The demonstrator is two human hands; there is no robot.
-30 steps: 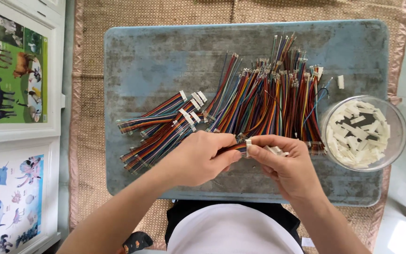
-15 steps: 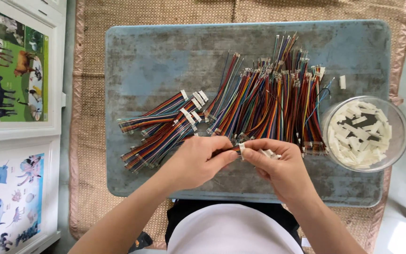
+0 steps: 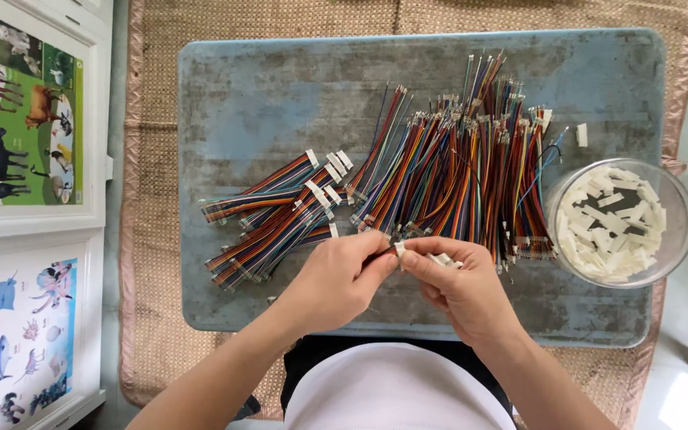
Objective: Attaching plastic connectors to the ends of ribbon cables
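Blue-grey worn tabletop (image 3: 280, 95), head view. Left hand (image 3: 336, 283) and right hand (image 3: 459, 291) meet at the near edge, each grip pinched on one multicoloured ribbon wire lead (image 3: 384, 255) with small white plastic connector (image 3: 400, 249). Loose wire bundles (image 3: 455, 175) beyond; clear bowl of white connectors (image 3: 619, 222) right.

Wire bundle (image 3: 382, 256) mostly hidden betw. left hand (image 3: 336, 280) & right hand (image 3: 459, 288); posters (image 3: 17, 119) cut off at left edge.
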